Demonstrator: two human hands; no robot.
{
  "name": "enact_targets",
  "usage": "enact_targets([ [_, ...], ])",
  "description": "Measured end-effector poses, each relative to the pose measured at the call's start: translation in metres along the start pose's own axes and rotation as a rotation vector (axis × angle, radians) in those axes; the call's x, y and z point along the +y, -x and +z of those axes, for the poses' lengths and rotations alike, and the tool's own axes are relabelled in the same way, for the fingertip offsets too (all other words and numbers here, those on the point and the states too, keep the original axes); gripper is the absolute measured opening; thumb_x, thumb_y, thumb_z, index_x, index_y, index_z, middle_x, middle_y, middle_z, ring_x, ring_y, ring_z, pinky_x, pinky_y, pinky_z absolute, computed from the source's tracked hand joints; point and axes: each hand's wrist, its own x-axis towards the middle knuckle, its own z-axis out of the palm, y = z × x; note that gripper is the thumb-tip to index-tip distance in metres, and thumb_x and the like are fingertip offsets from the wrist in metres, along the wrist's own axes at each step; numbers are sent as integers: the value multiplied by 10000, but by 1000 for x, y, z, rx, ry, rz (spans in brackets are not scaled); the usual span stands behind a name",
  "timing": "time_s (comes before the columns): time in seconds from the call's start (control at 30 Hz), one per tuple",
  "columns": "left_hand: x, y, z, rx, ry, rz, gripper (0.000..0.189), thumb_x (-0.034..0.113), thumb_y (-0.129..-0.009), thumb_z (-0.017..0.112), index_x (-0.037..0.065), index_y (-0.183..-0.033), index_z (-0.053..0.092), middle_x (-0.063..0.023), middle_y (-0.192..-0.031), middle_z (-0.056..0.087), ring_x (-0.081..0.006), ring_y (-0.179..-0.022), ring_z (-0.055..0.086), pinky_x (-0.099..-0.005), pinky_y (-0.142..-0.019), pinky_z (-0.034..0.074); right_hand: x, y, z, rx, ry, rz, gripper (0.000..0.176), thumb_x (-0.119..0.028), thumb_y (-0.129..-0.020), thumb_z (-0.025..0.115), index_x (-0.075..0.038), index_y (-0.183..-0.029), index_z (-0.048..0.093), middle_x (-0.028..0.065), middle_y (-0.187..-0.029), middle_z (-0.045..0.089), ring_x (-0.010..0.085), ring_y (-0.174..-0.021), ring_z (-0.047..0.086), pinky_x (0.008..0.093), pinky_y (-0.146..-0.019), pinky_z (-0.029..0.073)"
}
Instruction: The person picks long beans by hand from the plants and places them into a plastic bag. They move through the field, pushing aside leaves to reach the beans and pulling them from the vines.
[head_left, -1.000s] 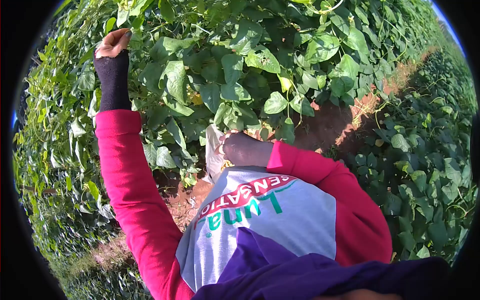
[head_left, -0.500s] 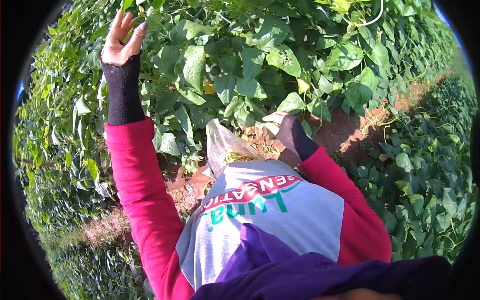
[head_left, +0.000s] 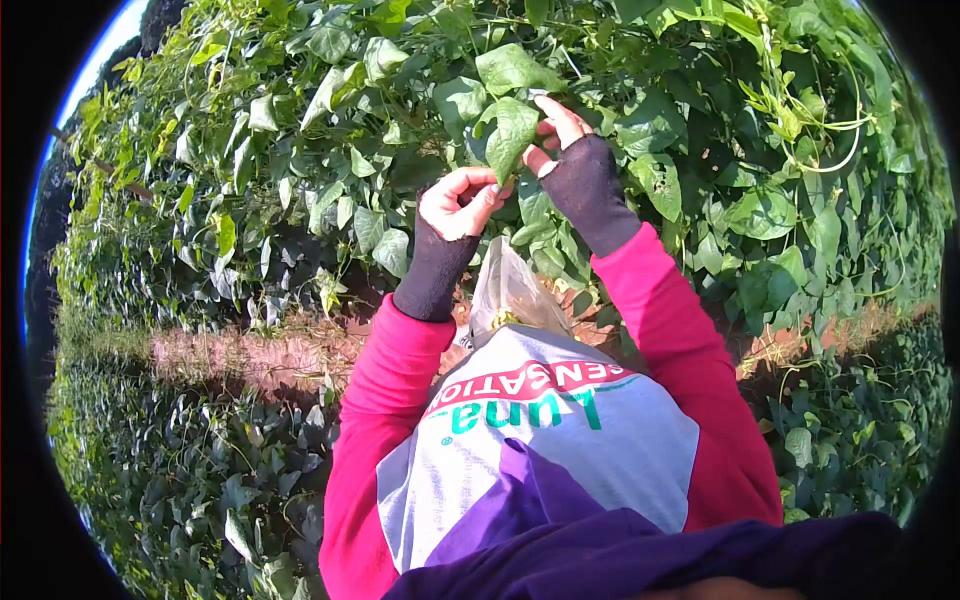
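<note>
My left hand (head_left: 462, 203), in a black fingerless sleeve, is closed in a pinch at the lower tip of a broad green leaf (head_left: 512, 132). What lies between its fingertips is too small to make out. On the leaf's other side, my right hand (head_left: 565, 135) has its fingers curled in toward the leaf, with some fingertips hidden among the foliage. Anything in its grip is hidden too. Below both hands, a translucent plastic bag (head_left: 512, 285) hangs open at my front, with yellowish-green contents partly showing.
Dense leafy vines (head_left: 330, 150) rise in front of me and to both sides. A pale curved stem (head_left: 850, 150) sticks out at the upper right. Bare reddish soil (head_left: 250, 358) runs between this row and the low plants (head_left: 200, 480) behind me.
My left hand has come in from the far upper left to the leaf in the middle. My right hand has risen from low beside the bag to the same leaf. The view has shifted.
</note>
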Motion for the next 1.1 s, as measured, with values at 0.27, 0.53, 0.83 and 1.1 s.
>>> enact_targets([
  [0.27, 20, 73, -36, 186, -50, 3, 155, 26, -904, 596, -40, -1040, 633, -86, -972, 676, -140, -900, 637, -282, -840, 508, 11, -19, 2, 95, -91, -143, 193, -29, -836, 627, -43, -1024, 673, 137, -923, 668, 273, -841, 650, 344, -754, 512],
  [0.53, -11, 151, -70, 608, 30, -81, 178, 63, -911, 613, -23, -1066, 634, -60, -957, 683, -104, -858, 629, -243, -794, 508, 14, -21, -20, 78, -214, -29, 123, -89, -861, 678, -23, -964, 689, 70, -932, 657, 134, -793, 597, 269, -698, 477],
  [0.83, -6, 185, -78, 844, 11, -43, 179, 18, -904, 605, -37, -1073, 632, -107, -981, 687, -150, -876, 654, -281, -816, 531, 40, -20, -17, 59, -142, -204, 152, -47, -850, 680, -24, -1001, 682, 96, -1010, 671, 168, -880, 612, 299, -748, 494],
  [1.1, 6, 187, -137, 1008, -31, -26, 258, 102, -911, 621, -17, -1140, 630, -91, -942, 692, -139, -852, 648, -263, -790, 504, 2, 20, -4, 227, 80, -341, 312, -165, -892, 670, -67, -1184, 622, 100, -1221, 570, 161, -987, 563, 256, -674, 459],
])
